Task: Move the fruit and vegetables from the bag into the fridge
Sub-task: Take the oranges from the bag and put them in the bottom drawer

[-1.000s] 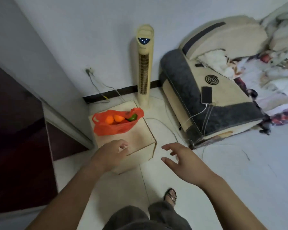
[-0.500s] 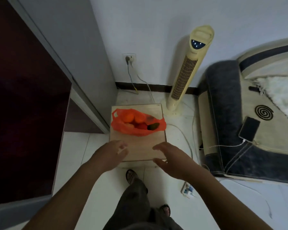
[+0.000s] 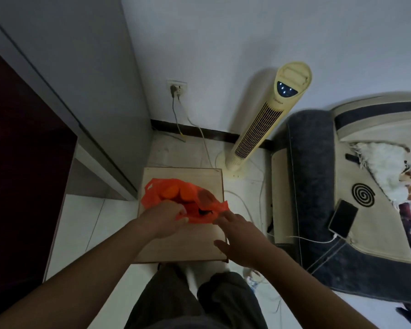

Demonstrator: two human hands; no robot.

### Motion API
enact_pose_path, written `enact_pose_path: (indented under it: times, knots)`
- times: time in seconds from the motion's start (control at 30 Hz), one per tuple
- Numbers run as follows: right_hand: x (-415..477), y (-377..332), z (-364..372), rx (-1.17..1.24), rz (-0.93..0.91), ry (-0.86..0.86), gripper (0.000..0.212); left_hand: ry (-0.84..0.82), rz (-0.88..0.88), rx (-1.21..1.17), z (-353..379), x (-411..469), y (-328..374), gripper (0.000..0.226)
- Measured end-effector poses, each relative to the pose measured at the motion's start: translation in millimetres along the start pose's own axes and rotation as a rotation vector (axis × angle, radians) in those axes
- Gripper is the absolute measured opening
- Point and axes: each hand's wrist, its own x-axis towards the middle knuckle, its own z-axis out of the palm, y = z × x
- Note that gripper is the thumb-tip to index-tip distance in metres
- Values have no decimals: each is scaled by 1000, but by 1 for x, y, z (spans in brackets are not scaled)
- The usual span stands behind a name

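Hands that hovered short of it a moment ago now reach the orange plastic bag [image 3: 152, 197] on the wooden box [image 3: 176, 245]: left hand [image 3: 163, 218] pinching its near rim, right hand [image 3: 240, 236] spread at its edge, oranges [image 3: 172, 192] still inside.

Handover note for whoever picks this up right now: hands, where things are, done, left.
Left hand: fingers curled on the near rim of the orange bag.
Right hand: open, fingertips at the bag's right edge, holding nothing.
Bag sits on the wooden box, with oranges and a dark item inside.
Done: nothing is out of the bag yet.
Left: carry every piece to the fridge, probably the tall dark-fronted unit on the left.
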Motion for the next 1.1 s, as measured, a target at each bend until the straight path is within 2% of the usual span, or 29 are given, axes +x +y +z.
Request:
enact_pose_path:
  times: [0.27, 0.37, 0.5, 0.67, 0.73, 0.9, 1.0, 1.1]
  knots:
    - [103, 21, -3, -8, -171, -63, 56, 53, -129, 36, -15, 24, -21, 25]
    - [139, 34, 1, -52, -263, -127, 65, 133, -186, 18, -17, 29, -12, 31]
    - [180, 53, 8, -147, -361, -177, 62, 339, -290, -66, 2, 50, -31, 66]
    - [226, 71, 27, -210, -449, -225, 64, 462, -347, -27, 26, 86, -60, 61]
    - [245, 74, 39, -180, -478, -233, 73, 495, -367, -37, 33, 98, -69, 62]
    - [278, 76, 69, -78, -489, -267, 83, 445, -444, -55, 55, 117, -94, 74]
    - [294, 82, 78, -156, -498, -318, 89, 367, -477, -18, 62, 127, -113, 82]
    - [316, 105, 82, -258, -420, -385, 80, 291, -463, -1, 69, 137, -129, 87]
